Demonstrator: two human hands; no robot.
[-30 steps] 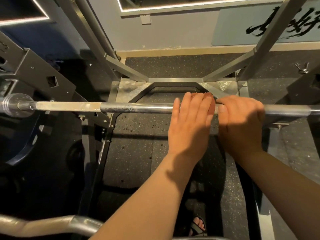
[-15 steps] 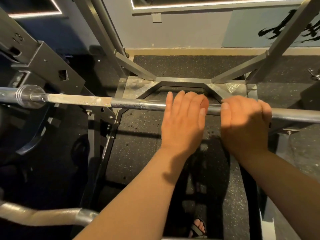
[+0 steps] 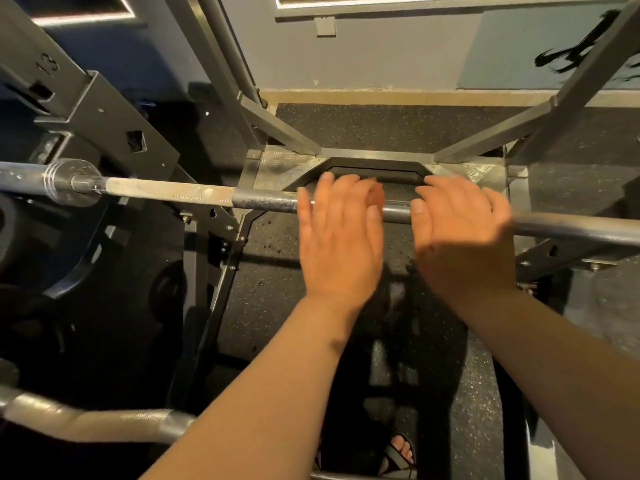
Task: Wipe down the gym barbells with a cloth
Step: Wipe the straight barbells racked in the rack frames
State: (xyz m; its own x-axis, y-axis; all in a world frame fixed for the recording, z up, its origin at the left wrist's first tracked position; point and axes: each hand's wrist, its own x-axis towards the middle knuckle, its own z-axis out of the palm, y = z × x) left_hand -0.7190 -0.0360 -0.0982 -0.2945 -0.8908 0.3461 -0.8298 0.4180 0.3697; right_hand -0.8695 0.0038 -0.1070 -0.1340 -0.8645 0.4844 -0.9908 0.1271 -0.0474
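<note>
The long steel barbell lies left to right across the dark metal rack. My left hand lies over its middle, fingers straight, pressing a reddish-brown cloth onto it. My right hand drapes over the barbell just to the right, blurred; I cannot tell whether it grips

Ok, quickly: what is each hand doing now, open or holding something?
Left hand: open, straight fingers press the cloth on the bar.
Right hand: over the bar, blurred; grip cannot be told.
</note>
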